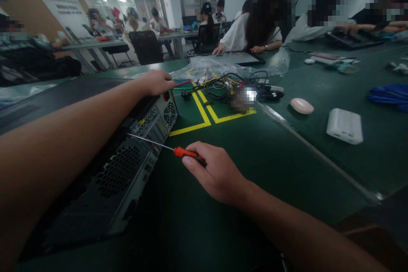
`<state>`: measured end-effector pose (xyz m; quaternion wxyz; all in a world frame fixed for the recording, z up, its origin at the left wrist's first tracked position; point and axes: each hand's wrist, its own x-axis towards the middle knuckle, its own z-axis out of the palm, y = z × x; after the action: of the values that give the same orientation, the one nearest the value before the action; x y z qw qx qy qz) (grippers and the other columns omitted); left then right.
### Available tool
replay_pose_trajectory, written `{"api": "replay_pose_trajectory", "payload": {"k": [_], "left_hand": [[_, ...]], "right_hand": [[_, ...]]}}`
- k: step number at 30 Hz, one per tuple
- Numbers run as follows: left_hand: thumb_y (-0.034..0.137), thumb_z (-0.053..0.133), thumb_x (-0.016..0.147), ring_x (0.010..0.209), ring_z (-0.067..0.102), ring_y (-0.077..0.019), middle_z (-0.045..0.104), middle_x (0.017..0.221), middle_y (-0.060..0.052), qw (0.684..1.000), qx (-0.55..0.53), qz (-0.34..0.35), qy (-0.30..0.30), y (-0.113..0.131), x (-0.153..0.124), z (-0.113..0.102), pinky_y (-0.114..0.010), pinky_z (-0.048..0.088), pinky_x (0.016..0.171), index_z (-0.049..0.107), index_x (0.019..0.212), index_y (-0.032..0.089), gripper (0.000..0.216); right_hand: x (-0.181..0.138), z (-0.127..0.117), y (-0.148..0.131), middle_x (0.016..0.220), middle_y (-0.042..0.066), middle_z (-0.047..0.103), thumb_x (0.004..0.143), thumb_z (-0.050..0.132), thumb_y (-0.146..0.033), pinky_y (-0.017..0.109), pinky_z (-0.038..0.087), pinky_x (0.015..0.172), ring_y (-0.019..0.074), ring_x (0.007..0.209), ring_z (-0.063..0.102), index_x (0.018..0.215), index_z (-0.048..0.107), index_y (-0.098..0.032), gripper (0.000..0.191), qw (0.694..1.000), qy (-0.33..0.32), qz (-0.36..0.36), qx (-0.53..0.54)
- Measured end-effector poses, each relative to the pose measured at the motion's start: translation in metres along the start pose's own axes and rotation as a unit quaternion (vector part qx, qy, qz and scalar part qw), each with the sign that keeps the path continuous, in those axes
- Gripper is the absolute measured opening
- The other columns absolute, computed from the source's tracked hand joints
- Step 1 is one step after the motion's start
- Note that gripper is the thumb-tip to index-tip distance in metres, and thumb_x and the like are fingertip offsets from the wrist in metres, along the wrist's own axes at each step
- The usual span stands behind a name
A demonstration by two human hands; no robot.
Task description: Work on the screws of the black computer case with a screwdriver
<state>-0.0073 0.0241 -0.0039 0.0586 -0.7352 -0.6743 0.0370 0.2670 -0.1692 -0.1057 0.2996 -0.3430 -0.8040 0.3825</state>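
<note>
A black desktop computer case (pixel 92 216) lies on its side at the left, its rear panel with vents, ports and slots turned toward the right. My left hand (pixel 157 82) reaches across it and grips the far rear corner, fingers bent over the edge. In my right hand (pixel 219 170) is a screwdriver (pixel 179 151) with an orange and black handle. Its thin shaft points left, and the tip is at the rear panel near the expansion slots. Whether the tip sits in a screw is too small to tell.
Tangled cables (pixel 219 87) lie beyond the case on the green table (pixel 270 165), by yellow tape lines (pixel 191 128). To the right are a white box-shaped device (pixel 344 125), a pale pink oval object (pixel 301 106) and a blue bundle (pixel 390 95). Co-workers sit across the table.
</note>
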Motion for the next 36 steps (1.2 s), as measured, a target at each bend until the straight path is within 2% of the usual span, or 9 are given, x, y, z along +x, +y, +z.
{"api": "replay_pose_trajectory", "payload": {"k": [3, 7, 13, 22, 31, 36], "left_hand": [[0.054, 0.041, 0.104, 0.127, 0.078, -0.0361, 0.087, 0.134, -0.013, 1.000, 0.002, -0.002, 0.002, -0.0004, -0.0002, -0.0002, -0.042, 0.059, 0.108, 0.089, 0.146, 0.022, 0.071], [0.055, 0.041, 0.104, 0.129, 0.077, -0.0357, 0.087, 0.137, -0.012, 1.000, -0.001, -0.008, -0.001, 0.0002, -0.0008, -0.0001, -0.041, 0.058, 0.109, 0.089, 0.146, 0.022, 0.072], [0.056, 0.046, 0.103, 0.127, 0.078, -0.0392, 0.088, 0.134, -0.015, 1.000, -0.021, -0.006, 0.002, -0.0018, 0.0010, 0.0003, -0.047, 0.059, 0.110, 0.090, 0.145, 0.024, 0.069], [0.054, 0.044, 0.103, 0.127, 0.078, -0.0361, 0.089, 0.137, -0.012, 1.000, -0.007, -0.003, 0.002, -0.0014, -0.0006, -0.0003, -0.041, 0.060, 0.106, 0.091, 0.144, 0.023, 0.070], [0.052, 0.048, 0.102, 0.121, 0.079, -0.0395, 0.089, 0.129, -0.017, 0.999, -0.030, 0.006, 0.010, -0.0019, -0.0002, -0.0001, -0.048, 0.060, 0.104, 0.091, 0.143, 0.020, 0.068], [0.053, 0.050, 0.100, 0.124, 0.079, -0.0406, 0.090, 0.130, -0.015, 0.999, -0.031, 0.004, 0.009, -0.0009, -0.0014, -0.0016, -0.048, 0.061, 0.106, 0.092, 0.142, 0.022, 0.068]], "right_hand": [[0.0002, -0.0004, 0.0005, 0.100, 0.004, 0.078, 0.115, 0.067, -0.045, 0.035, 0.043, 0.079, 0.0203, 0.083, 0.065, 0.116, 0.072, -0.024, 0.022, 1.000, -0.010, 0.010, 0.003], [-0.0003, -0.0006, 0.0022, 0.106, 0.003, 0.079, 0.106, 0.078, -0.042, 0.035, 0.047, 0.081, 0.0214, 0.087, 0.070, 0.126, 0.066, -0.027, 0.028, 1.000, -0.006, 0.011, 0.005], [-0.0009, 0.0006, 0.0017, 0.095, 0.000, 0.072, 0.107, 0.068, -0.037, 0.035, 0.041, 0.076, 0.0191, 0.078, 0.063, 0.114, 0.061, -0.027, 0.014, 1.000, 0.005, -0.005, -0.005], [-0.0020, 0.0003, 0.0021, 0.084, -0.004, 0.065, 0.102, 0.065, -0.032, 0.034, 0.039, 0.072, 0.0178, 0.071, 0.058, 0.108, 0.058, -0.028, 0.010, 0.998, 0.056, -0.017, 0.002], [-0.0022, 0.0012, 0.0029, 0.086, -0.003, 0.068, 0.102, 0.065, -0.033, 0.035, 0.039, 0.073, 0.0185, 0.073, 0.061, 0.107, 0.059, -0.028, 0.010, 0.998, 0.057, -0.015, -0.001], [-0.0022, 0.0006, 0.0017, 0.090, -0.001, 0.072, 0.104, 0.068, -0.034, 0.034, 0.041, 0.074, 0.0192, 0.076, 0.063, 0.110, 0.061, -0.028, 0.011, 0.999, 0.048, -0.006, -0.004]]}}
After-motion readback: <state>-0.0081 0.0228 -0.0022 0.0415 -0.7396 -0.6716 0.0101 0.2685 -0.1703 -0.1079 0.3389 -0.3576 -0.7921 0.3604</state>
